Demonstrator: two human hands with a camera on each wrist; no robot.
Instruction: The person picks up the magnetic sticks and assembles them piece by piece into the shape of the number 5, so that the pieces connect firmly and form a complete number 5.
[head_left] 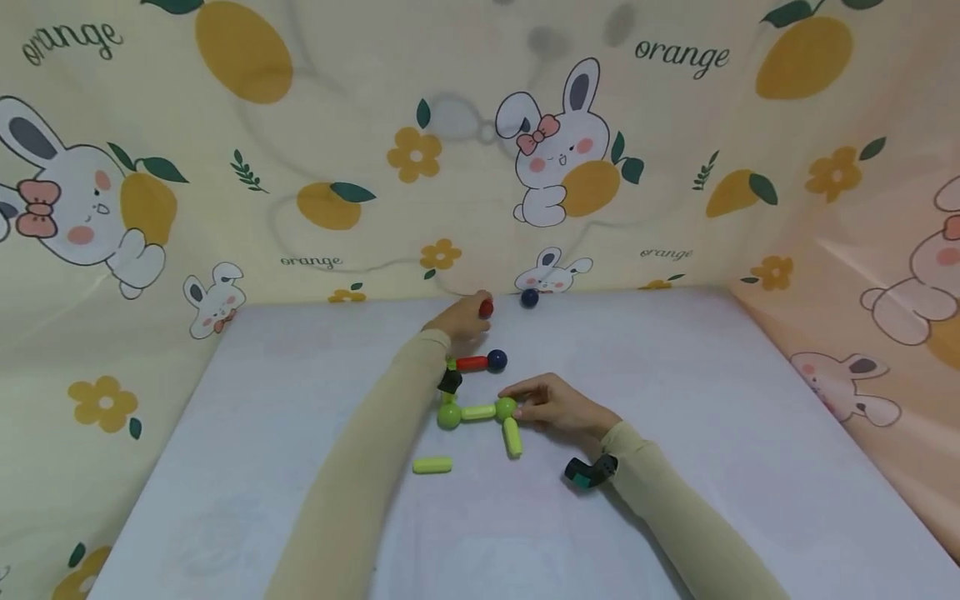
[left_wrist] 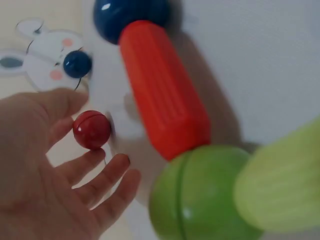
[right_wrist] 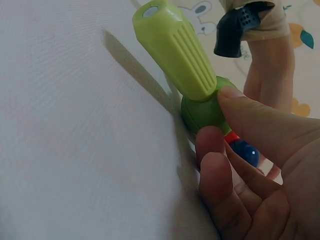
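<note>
At the back of the table my left hand holds a red ball at its fingertips, the index fingertip hidden behind it. My right hand pinches a green ball between thumb and fingers. That ball belongs to a joined toy structure: one light green rod points toward me, and another rod runs left to a second green ball. Farther back, partly behind the left wrist, a green ball joins a red rod ending in a dark blue ball.
A loose light green rod lies in front of the structure. Another dark blue ball sits at the table's back edge, against the printed cloth. The white table extends to both sides. Black wrist cameras are on both sleeves.
</note>
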